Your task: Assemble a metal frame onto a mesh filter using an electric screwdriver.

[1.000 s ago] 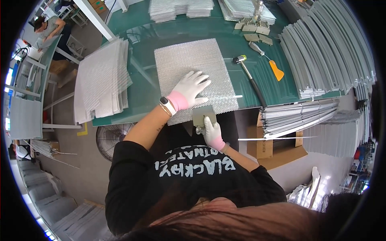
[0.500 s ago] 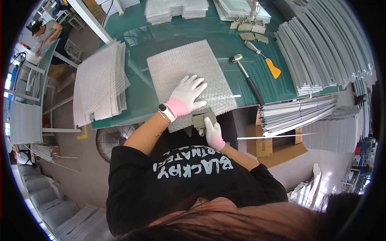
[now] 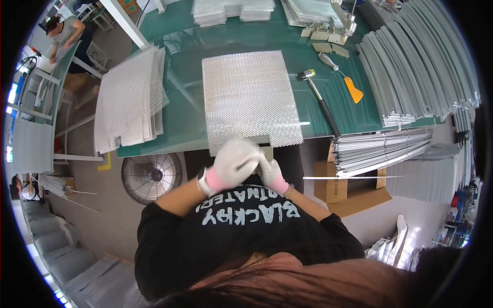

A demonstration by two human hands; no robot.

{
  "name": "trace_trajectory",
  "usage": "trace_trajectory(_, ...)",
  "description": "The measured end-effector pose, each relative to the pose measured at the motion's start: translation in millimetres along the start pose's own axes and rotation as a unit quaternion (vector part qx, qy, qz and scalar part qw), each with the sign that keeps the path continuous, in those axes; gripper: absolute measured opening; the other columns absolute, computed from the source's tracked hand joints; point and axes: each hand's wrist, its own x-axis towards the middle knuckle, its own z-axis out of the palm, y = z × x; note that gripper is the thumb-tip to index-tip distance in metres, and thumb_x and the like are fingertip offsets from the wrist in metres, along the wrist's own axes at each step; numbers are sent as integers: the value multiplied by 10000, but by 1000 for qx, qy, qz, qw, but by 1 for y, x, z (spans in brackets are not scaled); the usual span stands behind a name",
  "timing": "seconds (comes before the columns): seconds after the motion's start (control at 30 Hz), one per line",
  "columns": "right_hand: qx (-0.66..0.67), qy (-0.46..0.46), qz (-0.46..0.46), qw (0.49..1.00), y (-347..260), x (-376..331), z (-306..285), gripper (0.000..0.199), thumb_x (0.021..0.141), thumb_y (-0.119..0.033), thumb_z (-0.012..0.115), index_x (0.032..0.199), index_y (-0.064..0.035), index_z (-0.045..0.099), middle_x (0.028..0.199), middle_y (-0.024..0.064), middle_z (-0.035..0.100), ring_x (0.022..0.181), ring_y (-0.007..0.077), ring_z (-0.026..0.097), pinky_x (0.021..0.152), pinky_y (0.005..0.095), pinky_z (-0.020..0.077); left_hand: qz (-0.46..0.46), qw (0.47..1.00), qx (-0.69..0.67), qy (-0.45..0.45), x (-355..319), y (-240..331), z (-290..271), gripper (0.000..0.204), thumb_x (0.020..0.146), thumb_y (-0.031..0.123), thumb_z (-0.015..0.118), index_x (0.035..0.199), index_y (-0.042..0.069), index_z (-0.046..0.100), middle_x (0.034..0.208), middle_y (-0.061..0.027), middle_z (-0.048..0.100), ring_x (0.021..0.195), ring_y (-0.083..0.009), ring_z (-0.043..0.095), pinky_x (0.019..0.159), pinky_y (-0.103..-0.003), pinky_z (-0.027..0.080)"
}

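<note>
A silvery mesh sheet (image 3: 249, 97) lies on the green tabletop in front of me, its near edge reaching over the table edge and showing a notch on the right side. My right hand (image 3: 272, 173), in a white glove with a pink cuff, grips a grey-green block (image 3: 268, 152) below that notch; most of the block is hidden by the hands. Beside it my gloved left hand (image 3: 235, 161) is close to the right fingers and covers the sheet's near left corner. Its fingers are smeared by motion, so whether it touches the block is hidden.
Right of the sheet lie a mallet (image 3: 321, 102) and an orange-bladed scraper (image 3: 353, 90). Grey-green blocks (image 3: 322, 47) sit farther back. Mesh stacks (image 3: 131, 97) stand left and at the back, metal strips (image 3: 411, 72) at right. A floor fan (image 3: 155, 175) and cardboard box (image 3: 336, 187) stand below.
My left hand has come off the mesh sheet and moved toward me, beside the right hand. The sheet has turned straighter to the table edge. The right hand still holds the block.
</note>
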Motion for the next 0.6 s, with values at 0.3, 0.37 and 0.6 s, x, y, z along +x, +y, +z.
trace_trajectory(0.3, -61, -21, 6, 998, -12, -1, 10, 315, 1019, -273, 455, 1033, 2, 610, 864, 52, 639, 730, 121, 600, 643, 261, 505, -449, 756, -443, 176, -82, -25, 68, 397, 1007, 336, 496, 1119, -42, 539, 898, -40, 600, 866, -119, 565, 828, -268, 476)
trace_trajectory(0.37, -3, 119, -75, 990, -10, 0, 16, 276, 1003, -251, 472, 978, -4, 593, 852, 49, 606, 800, 119, 579, 668, 265, 507, -501, 754, -423, 44, -73, -32, 62, 401, 1016, 328, 478, 1121, -52, 549, 932, -62, 630, 885, -134, 599, 854, -283, 491)
trace_trajectory(0.6, -4, 159, -9, 987, -47, 9, -3, 277, 947, -235, 591, 952, 27, 682, 870, 54, 678, 787, 103, 612, 732, 260, 483, -517, 732, -438, 64, -67, -28, 58, 361, 1018, 271, 478, 1145, -54, 568, 1017, -106, 669, 850, -169, 671, 788, -288, 543)
